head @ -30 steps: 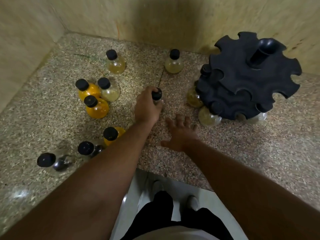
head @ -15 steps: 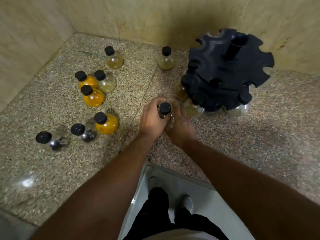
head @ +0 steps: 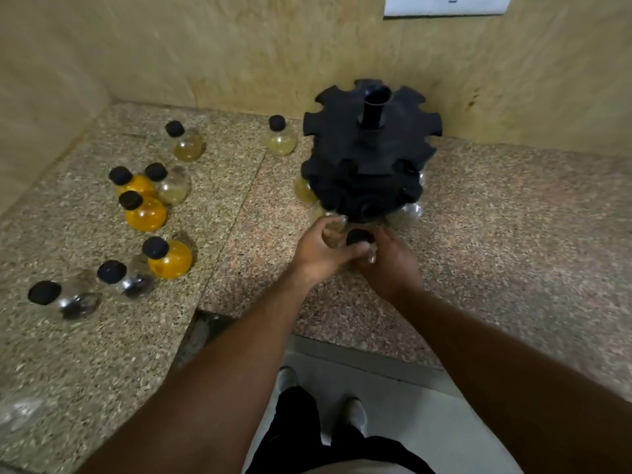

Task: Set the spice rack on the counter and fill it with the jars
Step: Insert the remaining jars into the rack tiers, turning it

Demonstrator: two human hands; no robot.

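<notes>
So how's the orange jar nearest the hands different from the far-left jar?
The orange jar looks full of bright orange stuff; the far-left jar is mostly clear with a little dark stuff inside. The orange jar sits nearer the spice rack; the far-left jar sits farthest from it. Both are round with black caps.

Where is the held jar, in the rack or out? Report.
Out: left hand and right hand hold the jar before the rack.
</notes>
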